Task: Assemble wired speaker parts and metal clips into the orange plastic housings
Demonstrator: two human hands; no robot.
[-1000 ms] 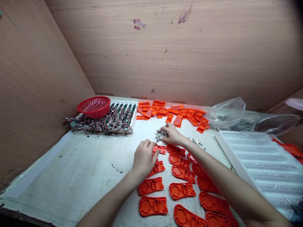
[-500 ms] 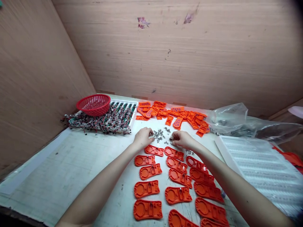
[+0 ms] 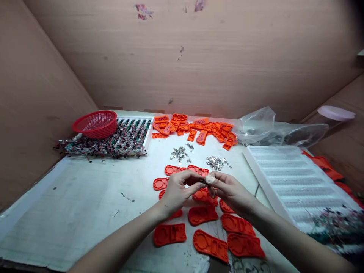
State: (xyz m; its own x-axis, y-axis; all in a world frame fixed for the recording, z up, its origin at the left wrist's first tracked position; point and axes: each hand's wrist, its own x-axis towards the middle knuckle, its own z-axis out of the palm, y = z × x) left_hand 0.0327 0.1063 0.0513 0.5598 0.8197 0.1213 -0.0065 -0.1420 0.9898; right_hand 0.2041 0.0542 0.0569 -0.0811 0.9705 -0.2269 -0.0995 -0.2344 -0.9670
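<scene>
My left hand [image 3: 182, 189] and my right hand [image 3: 229, 189] meet fingertip to fingertip above the rows of orange plastic shells. Each is closed in a pinch; a small dark bit shows between the fingertips, too small and blurred to name. Under and around the hands lie orange shells [image 3: 210, 244], hollow side up. Just beyond them are two heaps of small metal pieces, one at the left [image 3: 179, 153] and one at the right [image 3: 217, 163].
A red basket [image 3: 96, 124] rests on wired parts [image 3: 122, 142] at the back left. More orange pieces [image 3: 184, 127] lie along the back. Clear plastic bags [image 3: 256, 123] and a white ridged tray [image 3: 287, 182] are at the right, with wired parts on its near end.
Both hands have come back from the metal pieces and met over the shells. The view has shifted, and a second metal heap shows at the right, where my right hand and forearm were.
</scene>
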